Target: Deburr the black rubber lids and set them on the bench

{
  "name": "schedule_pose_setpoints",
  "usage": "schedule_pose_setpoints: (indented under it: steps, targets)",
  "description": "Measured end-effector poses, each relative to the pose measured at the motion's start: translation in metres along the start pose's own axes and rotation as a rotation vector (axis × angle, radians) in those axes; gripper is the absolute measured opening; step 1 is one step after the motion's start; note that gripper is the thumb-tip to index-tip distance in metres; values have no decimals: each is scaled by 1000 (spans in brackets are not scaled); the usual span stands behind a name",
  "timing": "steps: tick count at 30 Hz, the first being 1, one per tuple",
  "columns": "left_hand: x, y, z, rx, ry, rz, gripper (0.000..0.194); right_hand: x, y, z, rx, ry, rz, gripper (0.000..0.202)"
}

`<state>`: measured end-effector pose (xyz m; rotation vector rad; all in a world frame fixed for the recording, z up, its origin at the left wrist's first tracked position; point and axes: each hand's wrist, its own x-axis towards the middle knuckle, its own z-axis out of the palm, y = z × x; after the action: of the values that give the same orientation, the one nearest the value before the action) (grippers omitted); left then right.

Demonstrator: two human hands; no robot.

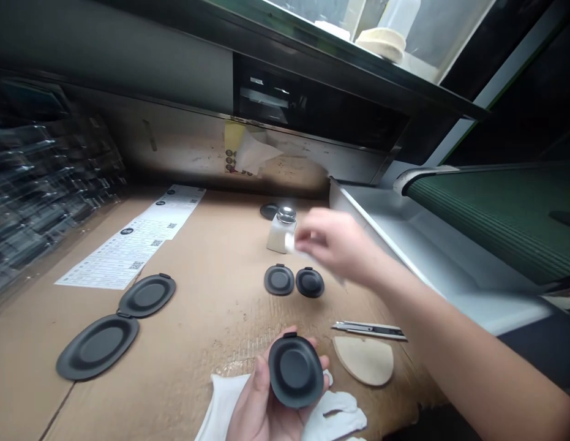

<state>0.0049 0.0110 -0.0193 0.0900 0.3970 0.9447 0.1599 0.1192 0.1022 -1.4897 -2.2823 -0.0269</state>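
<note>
My left hand is closed around the edge of a small black oval lid, its dished face turned up. White cloth gloves lie beneath that hand. My right hand, blurred by motion, pinches a small white cloth or wipe. It is just right of a whitish dispenser bottle with a metal dish top. Two more small black lids lie on the cardboard between my hands, and another dark one sits behind the bottle.
Two larger black oval lids lie at left, near printed paper sheets. Clear plastic trays are stacked at far left. A utility knife and a beige half-round pad lie at right. Beyond are a white chute and green conveyor belt.
</note>
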Motion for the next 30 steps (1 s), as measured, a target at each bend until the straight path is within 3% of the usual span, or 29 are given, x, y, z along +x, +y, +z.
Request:
schedule_pose_setpoints:
  steps: [2, 5, 8, 11, 15, 21, 26, 30]
  targets:
    - [-2, -1, 6, -32, 11, 2, 27, -36, -18, 6, 97, -145, -73, 7]
    - [-4, -2, 15, -60, 65, -2, 33, -74, -33, 22, 160, -235, -57, 10]
    - [-6, -3, 23, -15, 147, -8, 34, -88, -34, 34, 128, -163, -27, 9]
    - [-6, -4, 28, 49, 196, 9, 31, -90, -29, 39, -18, -60, -103, 18]
    - [-5, -6, 30, 138, 218, 16, 28, -94, -22, 41, -159, 18, -224, 22]
    - [-2, -11, 30, 236, 240, 17, 23, -100, -22, 45, -228, 87, -250, 21]
    - [-3, -10, 34, 262, 268, 36, 24, -108, -16, 34, -328, 27, -152, 18]
    - [-6, -9, 38, 306, 318, 13, 30, -120, 0, -3, -310, 104, -3, 22]
